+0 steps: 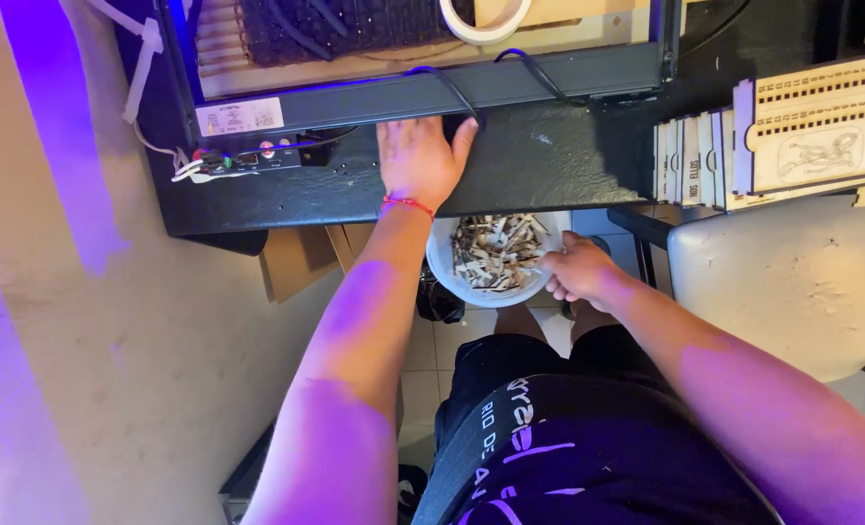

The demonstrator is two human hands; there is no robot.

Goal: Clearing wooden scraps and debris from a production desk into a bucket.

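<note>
My left hand (419, 156) lies flat, palm down, on the black table top (549, 160), just below the front rail of a dark machine frame (432, 92). A red string sits around that wrist. My right hand (578, 270) grips the right rim of a white bucket (442, 262) held under the table's front edge. The bucket is full of small pale wooden offcuts (496, 253).
A stack of engraved light wooden boards (812, 131) lies at the table's right end. A grey padded chair seat (782, 277) stands to the right. A roll of white tape (486, 21) rests inside the machine. Wires and connectors (228, 160) sit at the left.
</note>
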